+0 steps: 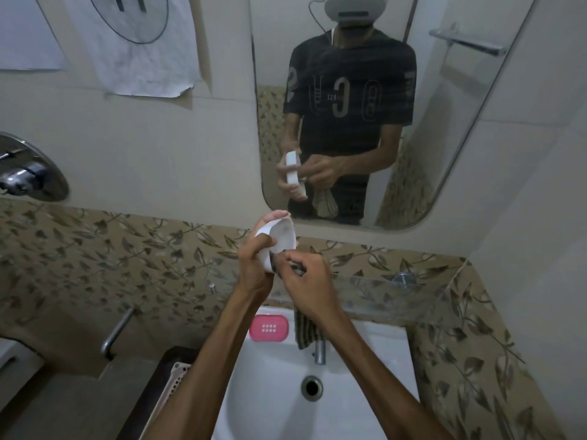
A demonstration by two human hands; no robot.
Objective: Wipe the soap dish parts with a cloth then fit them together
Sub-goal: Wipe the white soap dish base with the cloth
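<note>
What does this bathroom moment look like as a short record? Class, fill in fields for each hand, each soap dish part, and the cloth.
left hand: grips the white soap dish part
white soap dish part: held up above the sink, hollow side facing the camera
right hand: holds the cloth at the part's lower edge
cloth: striped, hangs below the right hand
pink soap dish part: lies on the sink rim

Dim, soft, wide-angle edge distortion

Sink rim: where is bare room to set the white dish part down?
The sink rim right of the tap looks bare up to the tiled wall. The rim left of the tap is crowded: the pink tray sits there and the striped cloth hangs beside it. The basin around the drain is also free.
</note>
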